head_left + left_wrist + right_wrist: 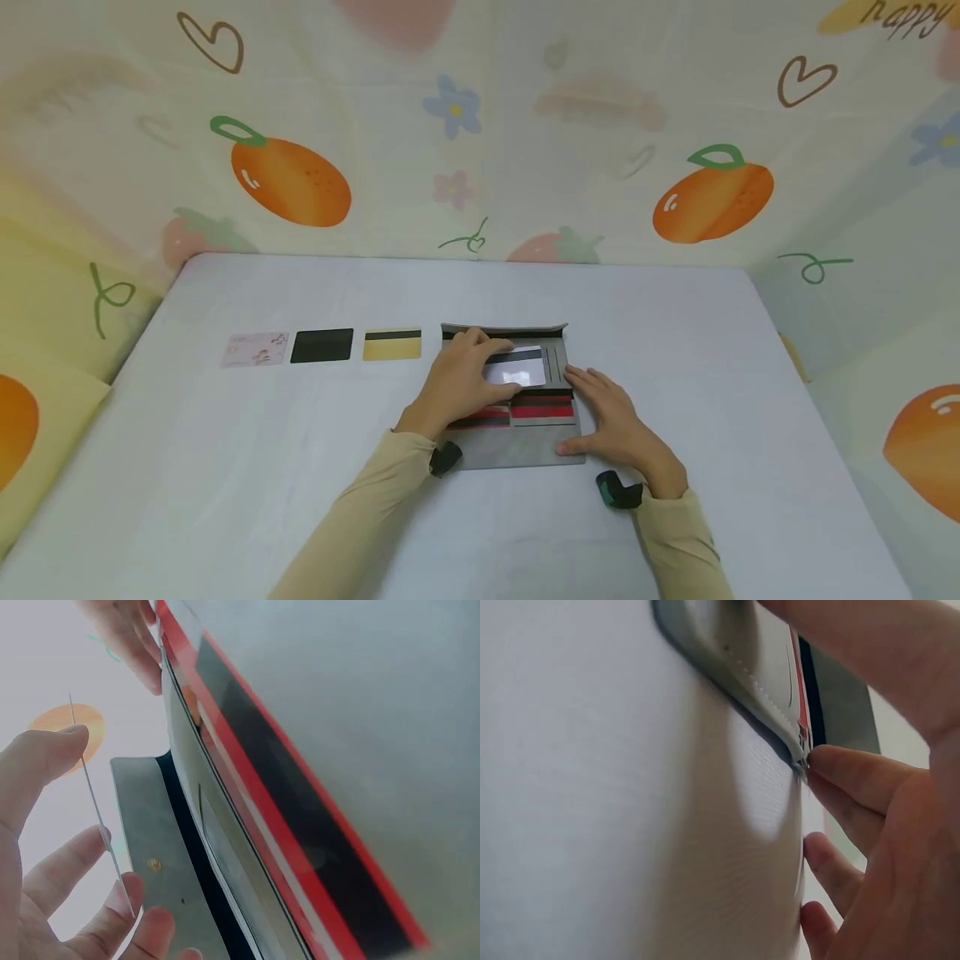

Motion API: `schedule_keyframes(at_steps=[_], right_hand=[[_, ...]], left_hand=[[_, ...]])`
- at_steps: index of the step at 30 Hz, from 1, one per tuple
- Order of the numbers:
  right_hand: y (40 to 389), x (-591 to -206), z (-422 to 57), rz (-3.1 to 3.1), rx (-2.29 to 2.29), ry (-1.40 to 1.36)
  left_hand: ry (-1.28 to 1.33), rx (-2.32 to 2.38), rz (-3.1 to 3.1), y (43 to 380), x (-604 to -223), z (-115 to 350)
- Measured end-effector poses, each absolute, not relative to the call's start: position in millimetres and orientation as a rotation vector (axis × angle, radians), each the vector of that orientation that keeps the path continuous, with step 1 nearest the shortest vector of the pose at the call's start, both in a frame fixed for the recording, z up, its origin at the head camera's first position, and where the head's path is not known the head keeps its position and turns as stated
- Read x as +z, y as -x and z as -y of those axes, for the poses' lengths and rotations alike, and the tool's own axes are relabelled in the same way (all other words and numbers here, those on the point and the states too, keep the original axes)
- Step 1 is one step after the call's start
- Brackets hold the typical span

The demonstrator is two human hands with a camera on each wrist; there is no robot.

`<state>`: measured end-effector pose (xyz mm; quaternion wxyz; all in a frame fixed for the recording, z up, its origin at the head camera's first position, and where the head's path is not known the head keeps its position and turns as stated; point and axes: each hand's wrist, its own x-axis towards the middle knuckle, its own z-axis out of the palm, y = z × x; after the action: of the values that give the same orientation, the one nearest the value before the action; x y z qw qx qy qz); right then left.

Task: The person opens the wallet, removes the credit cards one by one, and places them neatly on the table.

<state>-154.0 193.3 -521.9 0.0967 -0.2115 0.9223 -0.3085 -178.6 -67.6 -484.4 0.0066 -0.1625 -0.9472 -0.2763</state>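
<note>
A grey wallet (517, 450) lies unfolded on the table, its long side flap at the far edge. My left hand (457, 379) is over its left half and pinches a white card (521, 371) with a dark stripe between thumb and fingers. The left wrist view shows that card (95, 802) edge-on, apart from the wallet. Two red-and-black striped cards (542, 407) sit in the near pockets, the left one partly behind my left hand. My right hand (618, 425), thumb and fingers spread, touches the wallet's right edge; in the right wrist view, fingertips meet the wallet's (742, 690) side.
Left of the wallet, a pale patterned card (255, 350), a black card (322, 346) and a gold card (392, 345) lie in a row on the white table (187, 467). A fruit-printed curtain (487, 183) surrounds the table's back and sides.
</note>
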Motion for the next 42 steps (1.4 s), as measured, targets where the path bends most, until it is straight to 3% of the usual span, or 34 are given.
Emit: schedule_keyframes(at_steps=[42], right_hand=[[155, -534, -197, -2.651, -1.082, 0.612]], left_hand=[[0.225, -0.712, 2.968, 138, -495, 173]])
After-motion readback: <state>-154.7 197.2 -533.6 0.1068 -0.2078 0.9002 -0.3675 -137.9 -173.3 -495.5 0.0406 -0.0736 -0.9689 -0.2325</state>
